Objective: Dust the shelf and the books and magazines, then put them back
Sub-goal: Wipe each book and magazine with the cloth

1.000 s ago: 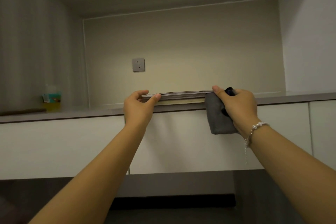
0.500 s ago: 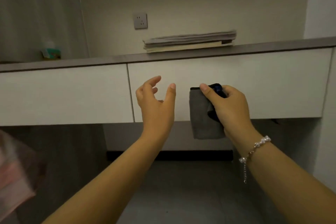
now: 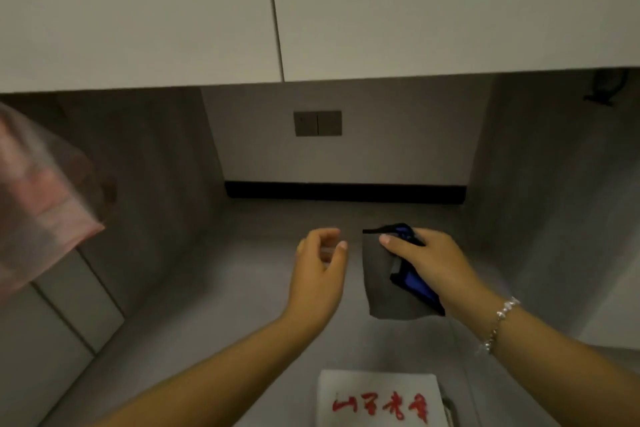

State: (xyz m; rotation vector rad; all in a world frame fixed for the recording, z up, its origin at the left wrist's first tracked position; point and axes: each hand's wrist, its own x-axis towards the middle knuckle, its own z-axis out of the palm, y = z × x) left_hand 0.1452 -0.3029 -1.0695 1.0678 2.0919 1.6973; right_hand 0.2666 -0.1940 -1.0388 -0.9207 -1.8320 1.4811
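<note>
Head view now looks down past the white cabinet fronts [image 3: 138, 10] into the grey recess beneath them, where a second ago it looked up at the shelf with both hands on the stack of magazines. That stack, left lying on the shelf near its front edge half a second ago, is out of view now, and so is the shelf itself; I cannot tell where either sits from this frame alone.

The left hand [image 3: 320, 265] has let go and dropped: it hangs in the air with fingers loosely curled, holding nothing. The right hand [image 3: 426, 262] still grips the grey dusting cloth [image 3: 388, 288], thumb pressed across its upper edge, with something blue and black [image 3: 414, 282] bunched under the fingers; what that is I cannot tell. A bead bracelet [image 3: 500, 321] sits on the right wrist.

At the bottom edge of the frame lies a white item with red characters [image 3: 379, 400], probably another book or magazine waiting on the floor. A blurred pink thing [image 3: 41, 198] shows at the left edge, and a grey switch plate [image 3: 317, 123] on the back wall.

My reading: one stack is back on the shelf, and the gaze and free hand are heading for the next piece to dust and return. The task seems well along but not finished.
</note>
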